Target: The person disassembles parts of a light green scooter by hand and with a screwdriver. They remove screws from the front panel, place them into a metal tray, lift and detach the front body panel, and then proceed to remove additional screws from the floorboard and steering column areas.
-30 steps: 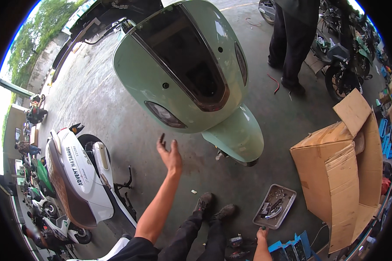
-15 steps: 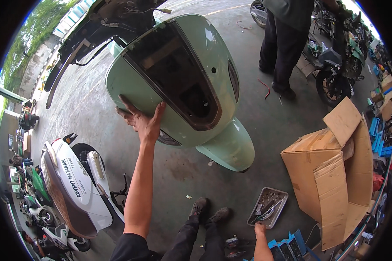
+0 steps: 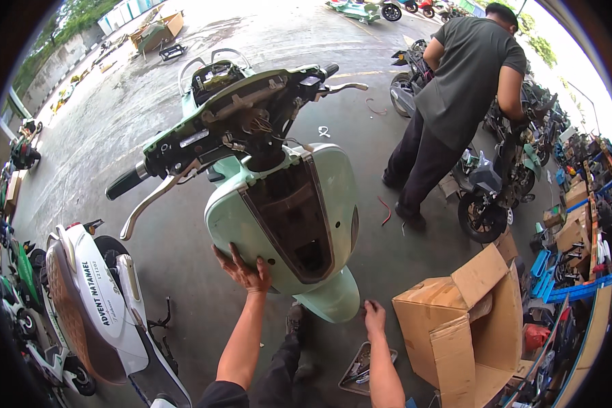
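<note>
1. Scooter's front shield (image 3: 239, 228): pale mint green; its centre panel (image 3: 292, 217): dark brownish-black.
2. Front mudguard (image 3: 333, 299): the same mint green.
3. Parked scooter's side panel (image 3: 96, 282): white; its seat (image 3: 66, 309): brown, apparently quilted.
4. Cardboard carton (image 3: 418, 333): plain tan.
5. Co-worker's shirt (image 3: 459, 85): dark grey-green; trousers (image 3: 421, 160): near-black.
6. Floor cable (image 3: 386, 212): red.

Dark capital lettering (image 3: 94, 292), with smaller digits (image 3: 97, 270) beside it, on the side panel (image 3: 118, 334) of a white scooter (image 3: 110, 309)

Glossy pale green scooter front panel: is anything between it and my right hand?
Nothing visible blocks the way from your right hand up to the glossy pale green front panel. The rounded pale green fender sits left of that path, the brown cardboard box right.
</note>
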Available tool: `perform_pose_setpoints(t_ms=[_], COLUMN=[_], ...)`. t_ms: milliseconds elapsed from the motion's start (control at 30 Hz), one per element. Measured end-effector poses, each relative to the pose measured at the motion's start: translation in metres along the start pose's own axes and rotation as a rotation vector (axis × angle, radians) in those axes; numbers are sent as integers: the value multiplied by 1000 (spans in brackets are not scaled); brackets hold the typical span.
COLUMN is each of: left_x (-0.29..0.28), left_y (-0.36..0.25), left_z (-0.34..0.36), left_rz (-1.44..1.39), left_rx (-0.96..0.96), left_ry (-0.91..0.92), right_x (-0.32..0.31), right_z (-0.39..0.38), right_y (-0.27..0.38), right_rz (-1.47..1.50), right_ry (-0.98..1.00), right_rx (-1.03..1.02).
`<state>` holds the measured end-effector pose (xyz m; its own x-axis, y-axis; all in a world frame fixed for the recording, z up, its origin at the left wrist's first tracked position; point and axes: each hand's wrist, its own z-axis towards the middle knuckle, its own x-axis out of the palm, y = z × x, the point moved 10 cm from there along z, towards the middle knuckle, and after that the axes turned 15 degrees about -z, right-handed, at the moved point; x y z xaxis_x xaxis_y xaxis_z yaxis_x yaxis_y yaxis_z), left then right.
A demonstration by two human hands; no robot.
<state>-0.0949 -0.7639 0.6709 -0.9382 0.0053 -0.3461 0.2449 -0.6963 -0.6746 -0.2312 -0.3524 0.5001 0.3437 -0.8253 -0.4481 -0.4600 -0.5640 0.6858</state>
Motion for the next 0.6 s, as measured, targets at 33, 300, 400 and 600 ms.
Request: perform_pose_setpoints(t_ms=[33,300,400,600], left_x=[-1,5,-2,-6], left_y=[1,-8,0,29], left_z=[2,-1,1,33], left_rz=[-3,-43,-17,-256], left_rx=[4,2,-30,-594], left_ry=[2,22,23,-246], right_x=[-1,47,63,57], right_z=[18,108,113,99], right_y=[52,358,365,348], right_rz=[-63,-13,-72,20], right_ry=[-23,-213,-81,-194], right_rx=[-82,-669,-550,-646])
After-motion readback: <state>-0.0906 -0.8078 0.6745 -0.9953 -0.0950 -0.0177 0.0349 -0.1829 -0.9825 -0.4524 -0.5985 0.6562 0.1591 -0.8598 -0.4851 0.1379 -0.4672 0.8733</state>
